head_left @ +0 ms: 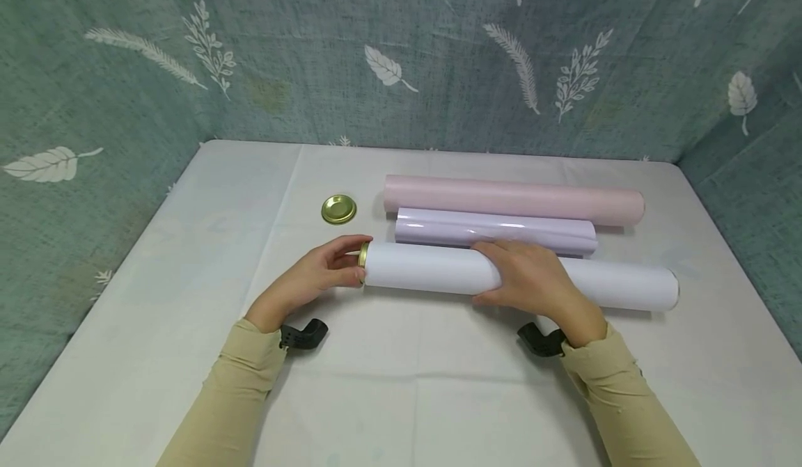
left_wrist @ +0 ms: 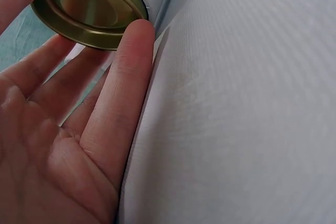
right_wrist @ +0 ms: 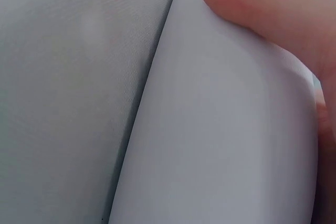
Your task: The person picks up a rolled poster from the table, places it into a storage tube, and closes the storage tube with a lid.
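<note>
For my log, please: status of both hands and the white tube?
Left hand pinches gold cap on white tube; right hand grips its middle; lilac tube close behind.

Tan, creased fabric formed the left sleeve (head_left: 222,397) and right sleeve (head_left: 626,401); the left wrist bracket (head_left: 305,335) and right wrist bracket (head_left: 541,342) were black and elbow-shaped.

Seeing soft light on table (head_left: 357,411), glare streaking lilac roll (head_left: 464,226) toward far edge; right wrist view running dim.

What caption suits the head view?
Left hand holds the gold cap of a white tube; right hand grips its middle.
</note>
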`<state>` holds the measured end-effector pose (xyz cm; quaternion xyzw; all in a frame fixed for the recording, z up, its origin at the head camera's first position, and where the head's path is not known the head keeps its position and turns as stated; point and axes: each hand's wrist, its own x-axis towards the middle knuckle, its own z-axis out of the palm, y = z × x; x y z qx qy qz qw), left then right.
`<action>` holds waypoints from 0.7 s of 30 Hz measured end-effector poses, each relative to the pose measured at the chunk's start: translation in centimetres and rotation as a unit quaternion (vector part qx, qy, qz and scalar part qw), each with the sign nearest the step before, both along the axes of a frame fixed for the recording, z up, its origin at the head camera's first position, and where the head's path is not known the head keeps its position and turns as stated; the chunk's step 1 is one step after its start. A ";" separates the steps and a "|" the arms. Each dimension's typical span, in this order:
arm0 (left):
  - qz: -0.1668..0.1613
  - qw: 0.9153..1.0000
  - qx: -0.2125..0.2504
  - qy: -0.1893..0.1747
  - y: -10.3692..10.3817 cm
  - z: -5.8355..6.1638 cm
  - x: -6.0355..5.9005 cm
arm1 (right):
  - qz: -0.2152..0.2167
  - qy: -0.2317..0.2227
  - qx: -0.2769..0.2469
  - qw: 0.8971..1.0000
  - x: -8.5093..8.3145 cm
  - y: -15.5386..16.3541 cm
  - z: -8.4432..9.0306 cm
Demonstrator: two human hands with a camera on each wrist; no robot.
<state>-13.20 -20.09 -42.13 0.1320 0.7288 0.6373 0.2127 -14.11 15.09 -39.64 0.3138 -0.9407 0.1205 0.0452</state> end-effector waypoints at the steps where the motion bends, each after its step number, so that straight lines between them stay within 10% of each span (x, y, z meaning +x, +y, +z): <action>1: 0.000 1.000 -0.003 0.001 0.0 0.0 0.0 | -0.001 -0.001 0.000 1.000 0.0 0.0 0.0; 21: -0.037 0.998 0.044 -0.041 -0.3 -0.1 0.2 | 0.010 -0.006 -0.008 1.000 0.3 -0.2 0.6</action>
